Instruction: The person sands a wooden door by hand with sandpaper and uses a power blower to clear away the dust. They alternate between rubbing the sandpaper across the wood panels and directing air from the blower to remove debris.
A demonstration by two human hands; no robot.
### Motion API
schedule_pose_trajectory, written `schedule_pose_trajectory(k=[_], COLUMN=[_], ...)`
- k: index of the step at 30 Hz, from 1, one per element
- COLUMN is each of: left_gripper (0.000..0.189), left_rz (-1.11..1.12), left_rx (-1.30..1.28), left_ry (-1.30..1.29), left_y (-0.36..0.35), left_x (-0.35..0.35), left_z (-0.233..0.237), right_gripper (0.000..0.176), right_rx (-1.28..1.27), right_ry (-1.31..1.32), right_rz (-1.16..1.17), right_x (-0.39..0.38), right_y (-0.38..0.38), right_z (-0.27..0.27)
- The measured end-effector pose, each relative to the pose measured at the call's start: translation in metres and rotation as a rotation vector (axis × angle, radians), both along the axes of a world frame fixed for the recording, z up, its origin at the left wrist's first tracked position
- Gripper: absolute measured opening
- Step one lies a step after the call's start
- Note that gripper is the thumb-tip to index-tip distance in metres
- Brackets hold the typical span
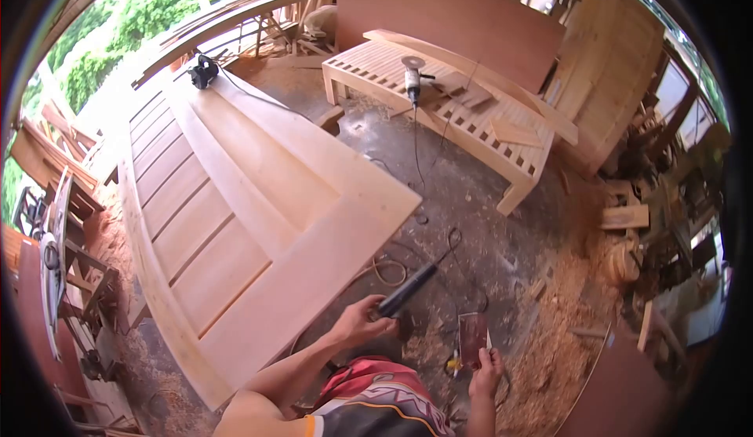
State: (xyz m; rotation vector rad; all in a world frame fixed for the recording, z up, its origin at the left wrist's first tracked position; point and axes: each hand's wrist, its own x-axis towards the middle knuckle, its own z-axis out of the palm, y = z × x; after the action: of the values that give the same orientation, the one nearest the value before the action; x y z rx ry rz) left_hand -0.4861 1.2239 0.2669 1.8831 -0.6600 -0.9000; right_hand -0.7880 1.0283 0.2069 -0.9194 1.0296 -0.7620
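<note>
My left hand (362, 323) is closed around the rear of a dark cylindrical power tool (408, 289), which points up and to the right with a cord at its far end. Lower right, my right hand (487, 370) pinches a reddish-brown rectangular sheet (473, 338) with a pale strip at its edge. Beside my left hand lies a large panelled wooden door (306, 280), raised off the floor. Neither the tool nor the sheet touches the door.
A black power tool (203, 73) rests on the door's far end. Beyond, a slatted wooden bench (514, 151) holds an angle grinder (412, 81) and boards. Cords cross the dark floor (502, 256). Sawdust (541, 351) and scrap wood (625, 217) lie at the right.
</note>
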Motion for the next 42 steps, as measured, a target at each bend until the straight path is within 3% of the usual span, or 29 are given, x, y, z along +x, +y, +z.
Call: schedule_pose_trajectory(k=[2, 5, 8, 11, 13, 17, 18, 19, 21, 24, 27, 31, 32, 34, 37, 38, 40, 42], left_gripper=[0.069, 0.068, 0.059, 0.048, 0.043, 0.051, 0.057, 0.056, 0.062, 0.063, 0.058, 0.053, 0.053, 0.052, 0.059, 0.073, 0.079, 0.077], left_rz=[-0.057, -0.113, 0.032, 0.357, 0.459, 0.415, 0.366, 0.275, 0.128, -0.036, -0.009, 0.142, 0.238, 0.425, 0.833, 0.780, 0.831, 0.893], left_rx=[-0.016, -0.034, 0.021, -0.408, -0.432, -0.138, 0.047, 0.071, 0.276, 0.181, 0.116, 0.062, -0.027, -0.221, -0.750, -0.996, -1.074, -1.124], left_ry=[-0.033, -0.076, 0.113, 0.326, 0.255, 0.228, 0.223, -0.013, -0.107, -0.079, 0.012, 0.125, 0.175, 0.249, 0.448, 0.481, 0.441, 0.418], left_y=[-0.055, -0.125, -0.167, -0.192, -0.203, -0.237, -0.252, -0.269, -0.308, -0.367, -0.412, -0.449, -0.454, -0.459, -0.466, -0.469, -0.483, -0.495], left_x=[0.033, 0.084, 0.138, 0.186, 0.212, 0.234, 0.237, 0.239, 0.248, 0.272, 0.291, 0.323, 0.329, 0.345, 0.376, 0.388, 0.417, 0.453], left_z=[-0.025, -0.008, 0.017, -0.046, -0.047, -0.011, 0.008, 0.003, 0.011, 0.009, 0.024, 0.049, 0.045, 0.034, 0.009, 0.007, 0.001, -0.006], right_gripper=[0.011, 0.007, 0.006, 0.006, 0.006, 0.006, 0.005, 0.007, 0.014, 0.015, 0.014, 0.018, 0.019, 0.016, 0.012, 0.013, 0.016, 0.018], right_rx=[0.005, 0.002, -0.064, 0.024, 0.048, 0.037, -0.021, -0.173, -0.183, -1.078, -0.745, -0.327, -0.379, -0.242, -0.042, 0.025, 0.212, 0.268], right_ry=[-0.017, 0.071, 0.116, 0.130, 0.116, 0.143, 0.142, 0.116, 0.105, 0.110, 0.075, 0.045, 0.000, -0.038, -0.195, -0.236, -0.354, -0.281], right_rz=[-0.022, 0.009, 0.073, 0.034, 0.064, 0.322, 0.418, 0.527, 0.745, 1.125, 1.634, 1.966, 1.986, 1.917, 1.717, 1.651, 1.515, 1.529], right_x=[0.038, 0.086, 0.111, 0.159, 0.191, 0.281, 0.307, 0.332, 0.380, 0.457, 0.509, 0.579, 0.595, 0.625, 0.666, 0.678, 0.711, 0.749], right_y=[-0.042, -0.095, -0.161, -0.215, -0.248, -0.318, -0.335, -0.357, -0.397, -0.463, -0.537, -0.598, -0.605, -0.615, -0.617, -0.613, -0.592, -0.578], right_z=[0.005, 0.030, 0.008, 0.023, 0.016, 0.014, 0.014, 0.006, 0.011, 0.058, 0.078, 0.093, 0.095, 0.088, 0.065, 0.059, 0.057, 0.051])
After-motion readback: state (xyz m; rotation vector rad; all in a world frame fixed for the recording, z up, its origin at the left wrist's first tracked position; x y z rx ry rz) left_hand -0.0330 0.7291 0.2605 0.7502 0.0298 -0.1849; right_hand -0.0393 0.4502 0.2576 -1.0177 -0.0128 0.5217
